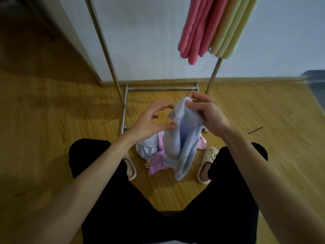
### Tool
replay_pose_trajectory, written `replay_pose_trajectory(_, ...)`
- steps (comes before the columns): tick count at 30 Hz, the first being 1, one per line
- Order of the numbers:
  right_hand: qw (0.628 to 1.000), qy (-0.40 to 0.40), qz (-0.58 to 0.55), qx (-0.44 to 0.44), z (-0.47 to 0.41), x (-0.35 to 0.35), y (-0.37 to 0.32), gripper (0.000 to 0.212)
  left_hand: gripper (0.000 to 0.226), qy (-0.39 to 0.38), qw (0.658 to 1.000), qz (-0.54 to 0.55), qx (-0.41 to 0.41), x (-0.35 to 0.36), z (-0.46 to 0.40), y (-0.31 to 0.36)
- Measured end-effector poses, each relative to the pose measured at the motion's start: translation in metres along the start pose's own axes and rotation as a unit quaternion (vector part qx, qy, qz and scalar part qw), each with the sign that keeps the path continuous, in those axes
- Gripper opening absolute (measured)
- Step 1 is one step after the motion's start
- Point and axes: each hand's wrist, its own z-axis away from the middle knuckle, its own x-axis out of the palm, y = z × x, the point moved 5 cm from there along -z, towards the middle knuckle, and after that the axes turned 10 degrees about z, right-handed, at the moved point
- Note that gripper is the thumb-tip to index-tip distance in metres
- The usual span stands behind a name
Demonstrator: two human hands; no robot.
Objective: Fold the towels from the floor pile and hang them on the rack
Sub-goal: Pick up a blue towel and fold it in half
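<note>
Head view: the light blue towel (182,138) dangles in front of me, my right hand (209,113) pinching its top edge so it drapes straight. My left hand (151,120) is half-curled, fingertips at the hem, probably hunting a corner. The pile (154,152) sits below between my slippers; pink towels (198,32) hang far right on the rack (105,50).

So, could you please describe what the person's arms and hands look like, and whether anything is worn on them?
Both forearms are bare up to the frame edge, with no sleeves in view. The left hand and right hand wear no gloves, and no rings, watch or bracelets are visible on the fingers or wrists. The fingernails look short and unpainted, though the picture is slightly soft.
</note>
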Motion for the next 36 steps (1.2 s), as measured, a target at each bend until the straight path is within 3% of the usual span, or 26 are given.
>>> replay_pose_trajectory(3,1.000,-0.001,0.004,-0.017,0.003,0.002,-0.017,0.008,0.053,-0.076,0.996,0.037,-0.029,0.007,0.000,0.015)
replay_pose_trajectory(6,1.000,0.000,0.006,-0.030,0.005,0.003,-0.028,0.007,0.049,-0.095,0.994,0.047,-0.030,0.007,0.000,0.026)
replay_pose_trajectory(14,0.996,0.067,0.009,-0.062,0.003,-0.005,-0.045,0.013,0.006,-0.065,0.995,0.008,-0.071,-0.017,0.013,0.024)
replay_pose_trajectory(18,0.992,0.111,0.007,-0.052,0.001,-0.014,-0.041,0.014,0.006,-0.011,0.996,0.016,-0.084,-0.030,0.027,0.018)
replay_pose_trajectory(21,0.986,0.162,0.024,-0.026,-0.001,-0.020,-0.032,0.014,0.014,0.031,0.998,0.050,-0.015,-0.034,0.031,0.047)
replay_pose_trajectory(24,0.980,0.199,0.030,-0.006,-0.006,-0.023,-0.023,0.012,0.036,-0.006,0.995,0.068,0.066,-0.027,0.031,0.099)
replay_pose_trajectory(28,0.979,0.202,0.023,0.009,-0.012,-0.026,-0.016,0.013,0.018,-0.088,0.991,-0.026,0.095,-0.015,0.026,0.145)
replay_pose_trajectory(31,0.983,0.184,0.015,-0.001,-0.018,-0.021,-0.025,0.019,0.031,-0.155,0.980,-0.097,0.084,-0.014,0.027,0.168)
replay_pose_trajectory(34,0.991,0.129,0.029,-0.020,-0.023,-0.009,-0.038,0.008,0.031,-0.115,0.944,-0.250,0.179,-0.022,0.023,0.193)
replay_pose_trajectory(36,0.994,0.099,0.043,-0.027,-0.024,-0.001,-0.045,0.016,0.024,-0.061,0.909,-0.300,0.282,-0.027,0.022,0.209)
